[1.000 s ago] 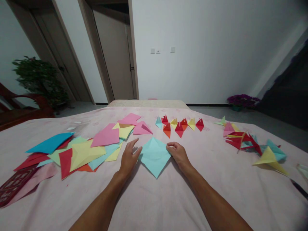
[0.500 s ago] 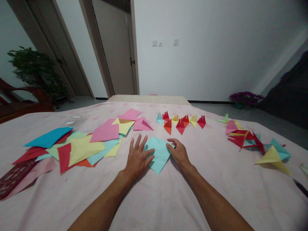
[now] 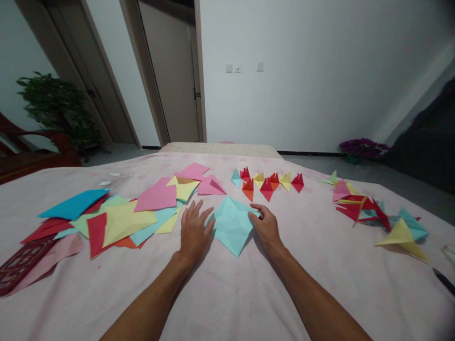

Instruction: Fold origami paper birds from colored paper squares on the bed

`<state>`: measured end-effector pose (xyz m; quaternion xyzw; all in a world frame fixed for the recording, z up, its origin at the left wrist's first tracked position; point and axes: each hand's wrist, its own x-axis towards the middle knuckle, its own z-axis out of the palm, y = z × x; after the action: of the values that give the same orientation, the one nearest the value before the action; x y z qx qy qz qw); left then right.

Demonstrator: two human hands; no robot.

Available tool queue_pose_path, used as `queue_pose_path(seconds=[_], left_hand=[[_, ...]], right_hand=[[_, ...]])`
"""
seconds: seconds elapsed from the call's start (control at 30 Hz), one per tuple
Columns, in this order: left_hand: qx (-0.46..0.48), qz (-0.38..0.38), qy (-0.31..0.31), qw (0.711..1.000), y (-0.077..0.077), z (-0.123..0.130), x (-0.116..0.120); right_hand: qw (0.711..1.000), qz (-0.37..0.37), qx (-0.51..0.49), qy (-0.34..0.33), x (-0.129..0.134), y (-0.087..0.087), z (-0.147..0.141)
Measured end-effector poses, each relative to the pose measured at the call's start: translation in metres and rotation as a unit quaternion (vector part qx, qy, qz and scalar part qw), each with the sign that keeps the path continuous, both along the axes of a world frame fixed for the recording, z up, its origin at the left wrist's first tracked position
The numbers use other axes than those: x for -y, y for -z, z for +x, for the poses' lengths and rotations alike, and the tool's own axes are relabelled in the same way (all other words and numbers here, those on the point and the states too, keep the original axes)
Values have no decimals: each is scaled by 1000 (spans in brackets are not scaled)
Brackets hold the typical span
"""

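Note:
A creased light-blue sheet of origami paper (image 3: 232, 226) lies in front of me, one corner pointing toward me. My left hand (image 3: 195, 229) is at its left corner, fingers apart, the thumb by the edge. The right corner is pinched between the thumb and fingers of my right hand (image 3: 265, 224). Beyond the sheet stand several small folded paper birds (image 3: 266, 188) in red, orange, yellow and light blue, grouped in rows. A folded pink paper piece (image 3: 211, 185) rests just past my left fingertips.
Loose coloured sheets (image 3: 130, 221) overlap on the left, beside a dark red patterned packet (image 3: 24, 265). On the right lies a pile of folded paper pieces (image 3: 362, 208), with a yellow one (image 3: 401, 237) nearest. A pink patterned cloth (image 3: 234, 303) covers the table.
My left hand has drawn back leftward off the light-blue sheet, uncovering more of its left side. The right hand stays at the right corner. The view has tilted slightly.

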<state>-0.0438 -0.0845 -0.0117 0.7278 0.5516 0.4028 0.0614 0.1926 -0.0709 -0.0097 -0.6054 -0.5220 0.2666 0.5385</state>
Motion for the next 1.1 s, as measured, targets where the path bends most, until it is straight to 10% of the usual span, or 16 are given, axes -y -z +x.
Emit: queue_pose_path(seconds=[0.2, 0.37, 0.77, 1.1], left_hand=[[372, -195, -1, 908, 7, 0, -12], [470, -254, 13, 845, -14, 19, -8], [441, -134, 18, 887, -35, 30, -45], [491, -189, 26, 850, -56, 24, -54]], right_hand=[[981, 8, -191, 10, 4, -18, -1], [979, 7, -205, 13, 7, -25, -2], [995, 73, 71, -10, 11, -46, 8], [959, -19, 3, -284, -4, -85, 22]])
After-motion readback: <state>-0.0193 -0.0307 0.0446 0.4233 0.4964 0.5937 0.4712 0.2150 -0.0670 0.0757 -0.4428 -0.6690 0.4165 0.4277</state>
